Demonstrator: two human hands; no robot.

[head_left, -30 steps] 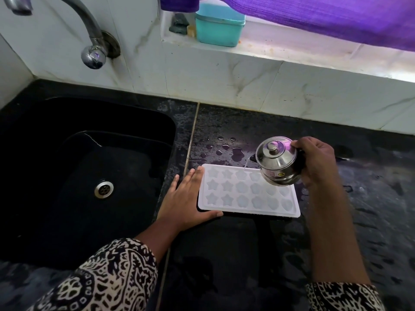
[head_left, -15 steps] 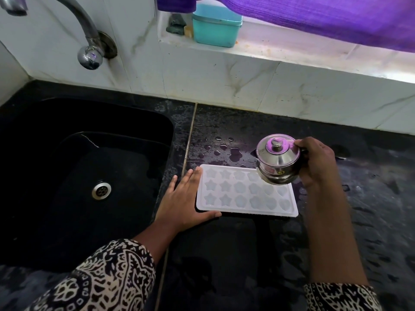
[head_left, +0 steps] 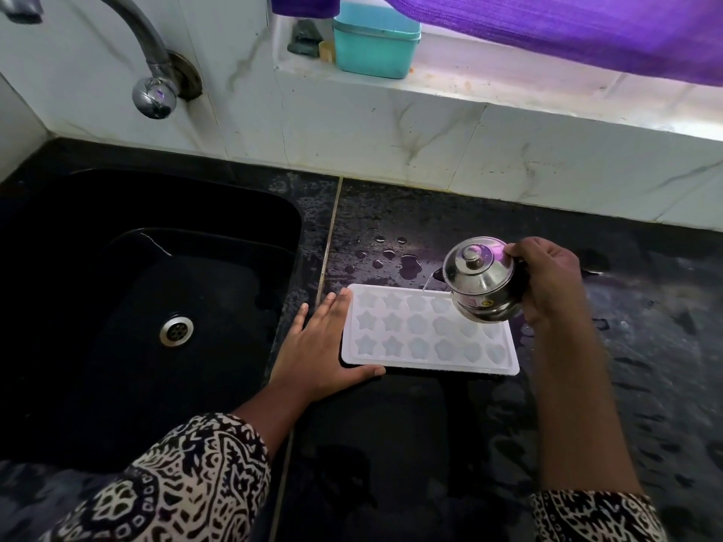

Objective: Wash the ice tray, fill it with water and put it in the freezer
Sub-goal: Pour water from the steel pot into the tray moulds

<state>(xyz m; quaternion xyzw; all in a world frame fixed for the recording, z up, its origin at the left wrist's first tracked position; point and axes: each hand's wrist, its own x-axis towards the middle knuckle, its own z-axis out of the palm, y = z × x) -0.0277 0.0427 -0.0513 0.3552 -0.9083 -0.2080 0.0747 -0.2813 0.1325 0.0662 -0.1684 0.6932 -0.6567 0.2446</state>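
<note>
The ice tray (head_left: 430, 362) is white and lies flat on the black countertop (head_left: 391, 444), just to the right of the seam that separates the counter slab from the sink (head_left: 137, 307) surround. Its moulded cavities run in three rows, with star shapes at the left end and rounder shapes toward the right. The left hand (head_left: 317, 346) lies flat on the countertop with fingers straight and together. The fingertips touch the left edge of the tray, and the thumb extends along the tray's near edge at the near-left corner. The right hand (head_left: 547, 279) grips a small lidded steel pot (head_left: 481, 279) from its right side, with the fingers curled round the body. The pot is held above the far-right part of the tray and tilted toward the left. A thin stream of water (head_left: 428, 282) leaves the pot's left side and falls at the tray's far edge. How full the cavities are cannot be told. Water droplets (head_left: 391, 255) lie on the countertop just beyond the tray. The sink is black, with a metal drain (head_left: 177, 331) in its floor and a chrome tap (head_left: 152, 72) on the wall above it. A teal box (head_left: 377, 41) stands on the white ledge (head_left: 508, 95) under a purple cloth (head_left: 547, 25). Both forearms emerge from patterned black-and-white sleeves (head_left: 176, 483).
</note>
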